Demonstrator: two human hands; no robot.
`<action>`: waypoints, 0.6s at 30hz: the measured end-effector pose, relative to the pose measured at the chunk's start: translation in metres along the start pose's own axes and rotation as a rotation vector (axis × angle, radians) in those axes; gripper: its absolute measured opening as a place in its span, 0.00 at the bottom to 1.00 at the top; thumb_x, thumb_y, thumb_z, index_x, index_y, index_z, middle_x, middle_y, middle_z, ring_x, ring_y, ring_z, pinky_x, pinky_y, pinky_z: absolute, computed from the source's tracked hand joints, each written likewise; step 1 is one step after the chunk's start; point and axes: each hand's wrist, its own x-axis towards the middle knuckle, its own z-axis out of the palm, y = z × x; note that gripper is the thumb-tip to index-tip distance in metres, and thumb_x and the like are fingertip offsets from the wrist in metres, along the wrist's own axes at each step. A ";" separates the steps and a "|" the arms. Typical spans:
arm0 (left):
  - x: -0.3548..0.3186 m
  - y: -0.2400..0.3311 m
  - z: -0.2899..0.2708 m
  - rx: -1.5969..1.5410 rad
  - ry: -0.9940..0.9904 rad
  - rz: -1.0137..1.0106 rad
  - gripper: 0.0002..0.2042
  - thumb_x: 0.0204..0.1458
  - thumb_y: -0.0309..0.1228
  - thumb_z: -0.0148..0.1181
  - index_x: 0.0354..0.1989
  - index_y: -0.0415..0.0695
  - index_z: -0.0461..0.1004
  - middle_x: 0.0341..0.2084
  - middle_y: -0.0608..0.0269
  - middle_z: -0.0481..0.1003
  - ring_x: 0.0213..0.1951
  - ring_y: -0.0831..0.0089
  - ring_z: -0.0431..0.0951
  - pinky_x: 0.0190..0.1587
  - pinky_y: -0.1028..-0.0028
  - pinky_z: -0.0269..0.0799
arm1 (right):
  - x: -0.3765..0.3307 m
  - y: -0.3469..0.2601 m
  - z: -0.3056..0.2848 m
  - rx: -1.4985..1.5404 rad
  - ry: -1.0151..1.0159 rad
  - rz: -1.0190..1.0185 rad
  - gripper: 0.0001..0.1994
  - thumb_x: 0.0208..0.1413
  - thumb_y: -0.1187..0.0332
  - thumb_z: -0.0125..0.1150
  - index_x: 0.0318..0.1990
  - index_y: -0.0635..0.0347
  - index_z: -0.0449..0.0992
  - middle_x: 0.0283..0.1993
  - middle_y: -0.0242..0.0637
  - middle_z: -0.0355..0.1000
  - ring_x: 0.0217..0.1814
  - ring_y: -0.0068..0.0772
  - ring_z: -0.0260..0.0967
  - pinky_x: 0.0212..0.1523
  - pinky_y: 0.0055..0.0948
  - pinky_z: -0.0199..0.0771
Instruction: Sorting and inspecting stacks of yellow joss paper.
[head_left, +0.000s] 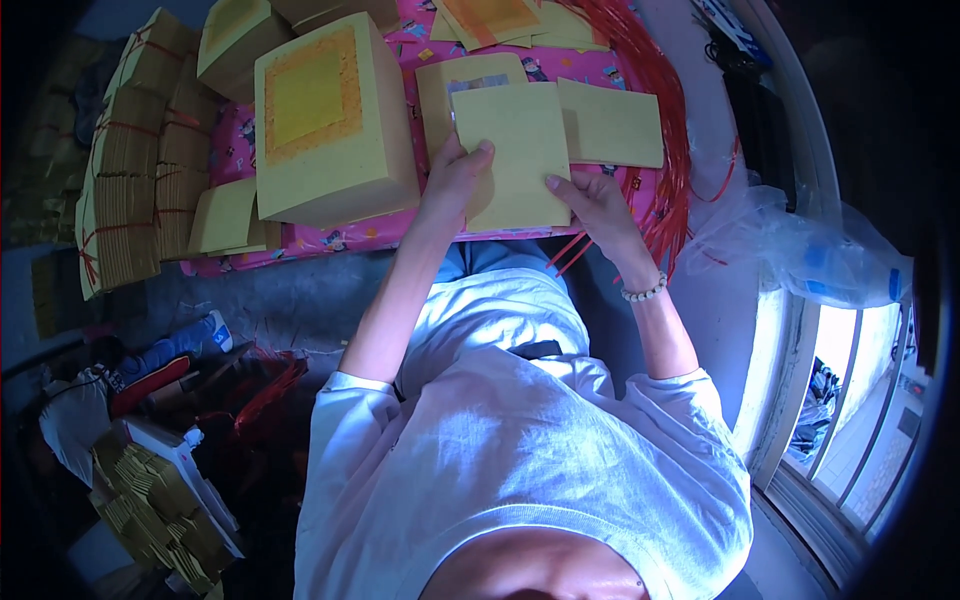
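Between my two hands is a stack of pale yellow paper sheets [522, 150], held at the near edge of the table. My left hand [460, 172] grips its left side, thumb lying on top. On the right side, my right hand [598, 205] pinches the lower edge, thumb over the front; a beaded bracelet circles that wrist. Behind the held stack lies another yellow sheet [432, 92] with a bluish-silver patch at its top. To the right, more plain yellow paper [625, 128] rests on the table, partly covered by the held stack.
A tall yellow paper block [350, 165] with an orange-gold square stands left on the pink patterned tablecloth [300, 240]. Tied paper bundles [128, 150] are piled farther left. Red strands [672, 130] hang over the right edge, near a clear plastic bag [820, 250] and a barred window [850, 400].
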 end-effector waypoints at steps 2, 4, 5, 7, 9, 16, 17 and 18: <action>-0.001 -0.003 -0.002 -0.058 0.002 0.090 0.17 0.57 0.28 0.51 0.55 0.41 0.62 0.47 0.60 0.71 0.48 0.73 0.70 0.52 0.72 0.63 | -0.005 -0.006 0.003 -0.012 -0.016 -0.003 0.16 0.60 0.62 0.55 0.46 0.69 0.74 0.36 0.38 0.76 0.33 0.24 0.76 0.32 0.20 0.80; -0.003 -0.002 0.001 -0.061 0.005 0.102 0.17 0.57 0.28 0.50 0.55 0.41 0.62 0.46 0.61 0.72 0.48 0.74 0.70 0.52 0.72 0.63 | -0.011 -0.007 0.003 -0.022 -0.021 -0.004 0.16 0.60 0.62 0.55 0.46 0.68 0.74 0.37 0.37 0.77 0.34 0.23 0.76 0.32 0.19 0.80; -0.003 -0.002 0.002 -0.064 0.012 0.114 0.17 0.57 0.28 0.50 0.55 0.42 0.62 0.45 0.61 0.72 0.48 0.74 0.70 0.51 0.72 0.64 | -0.012 -0.005 0.003 0.041 -0.027 -0.012 0.16 0.59 0.63 0.56 0.47 0.68 0.74 0.38 0.37 0.77 0.35 0.23 0.76 0.32 0.18 0.80; -0.006 -0.001 0.004 -0.066 0.029 0.159 0.16 0.57 0.28 0.50 0.54 0.41 0.62 0.44 0.61 0.72 0.46 0.74 0.71 0.50 0.73 0.65 | -0.014 -0.005 0.005 0.105 -0.035 -0.023 0.16 0.59 0.63 0.56 0.48 0.67 0.74 0.39 0.36 0.77 0.36 0.23 0.76 0.32 0.17 0.79; -0.008 0.001 0.007 -0.069 0.044 0.204 0.16 0.57 0.28 0.50 0.54 0.41 0.62 0.43 0.61 0.72 0.45 0.75 0.71 0.49 0.73 0.66 | -0.016 -0.006 0.006 0.099 -0.014 0.003 0.17 0.59 0.62 0.56 0.49 0.66 0.73 0.40 0.36 0.76 0.37 0.23 0.76 0.34 0.17 0.79; -0.017 -0.001 0.008 0.046 -0.015 0.376 0.16 0.58 0.28 0.48 0.55 0.39 0.59 0.41 0.60 0.72 0.41 0.77 0.72 0.44 0.76 0.67 | -0.014 -0.008 0.000 0.033 -0.002 0.059 0.14 0.60 0.64 0.55 0.46 0.65 0.74 0.38 0.34 0.76 0.39 0.23 0.76 0.35 0.21 0.78; -0.019 -0.001 0.007 0.103 -0.078 0.362 0.17 0.58 0.27 0.48 0.55 0.39 0.59 0.41 0.61 0.71 0.41 0.78 0.72 0.44 0.77 0.67 | -0.011 -0.009 -0.001 0.137 0.043 -0.042 0.13 0.60 0.63 0.55 0.45 0.65 0.74 0.37 0.33 0.76 0.38 0.24 0.76 0.35 0.21 0.79; -0.021 -0.003 0.007 0.102 -0.084 0.361 0.17 0.58 0.27 0.48 0.55 0.39 0.59 0.41 0.61 0.71 0.41 0.78 0.72 0.44 0.77 0.67 | -0.008 -0.009 -0.003 0.239 0.088 -0.142 0.13 0.60 0.63 0.55 0.43 0.65 0.75 0.36 0.33 0.76 0.38 0.25 0.76 0.36 0.22 0.80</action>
